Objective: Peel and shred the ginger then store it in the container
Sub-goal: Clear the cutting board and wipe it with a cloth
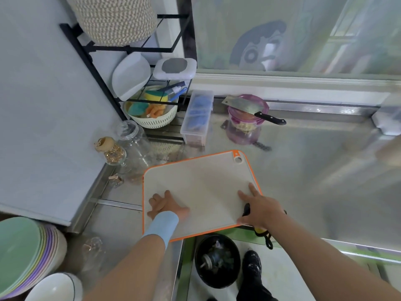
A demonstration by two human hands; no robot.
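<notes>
- Looking down on a steel counter (pixel 303 170), with 2 bare hands on a cutting board.
- Far left: a stack of pastel plates (pixel 23 253) at the counter's near corner.
- Left hand (pixel 167 205): palm down on the near left corner of the cutting board (pixel 199 183), fingers spread and flat, gripping nothing.
- Centre: the white, orange-rimmed board is bare, its near edge overhanging the counter.
- Behind the board: a purple see-through container (pixel 245 131). Pale yellow strands inside look like the shredded ginger (pixel 244 126), though the tinted wall blurs them. No whole ginger shows.
- A cleaver (pixel 245 106) lies across the container's top, its black handle (pixel 270 119) jutting right.
- Handling: the shreds should be light, damp and clingy. The plastic tub is likely light and easily tipped, so lift the cleaver by its handle first, then hold the tub by its sides.
- Right hand (pixel 258 207): fingers straight, pressing the board's right edge. A black and yellow object (pixel 261 232) sits beneath the wrist, and whether the hand holds it is unclear.
</notes>
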